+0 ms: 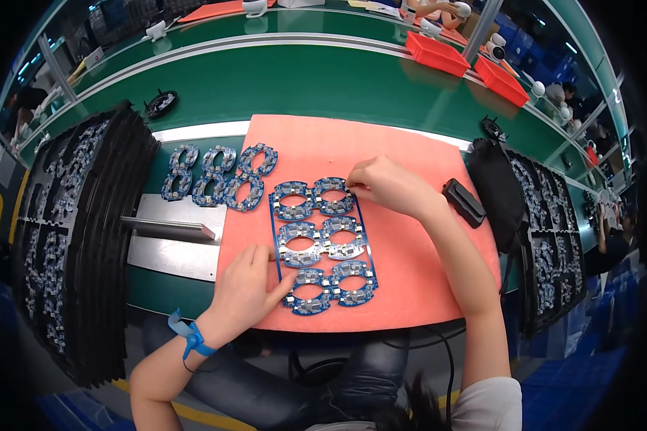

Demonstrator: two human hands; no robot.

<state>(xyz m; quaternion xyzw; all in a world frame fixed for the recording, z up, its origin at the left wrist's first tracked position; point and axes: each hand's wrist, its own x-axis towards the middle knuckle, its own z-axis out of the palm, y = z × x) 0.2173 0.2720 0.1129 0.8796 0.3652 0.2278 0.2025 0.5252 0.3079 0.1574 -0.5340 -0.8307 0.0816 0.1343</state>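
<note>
A panel of ring-shaped blue circuit boards (pixel 293 257), joined in pairs within a thin blue frame, lies on a pink mat (pixel 417 280) in front of me. My left hand (pixel 243 287) grips the panel's lower left side, thumb on a ring's edge and fingers bent at the frame. At the upper right corner, my right hand (pixel 388 185) pinches the panel's edge between thumb and fingers. A blue wrist strap (pixel 192 337) circles my left wrist. Several separate figure-eight circuit boards (pixel 214 174) lie left of the panel, the rightmost partly over the mat.
A metal fixture with an upright bar (pixel 171 228) stands left of the mat. Tall stacks of black trays (pixel 111 251) rise at left, with more trays (pixel 550 237) at right. A black block (pixel 465 203) rests on the mat. Beyond run a green conveyor (pixel 295 79) and red bins (pixel 436 54).
</note>
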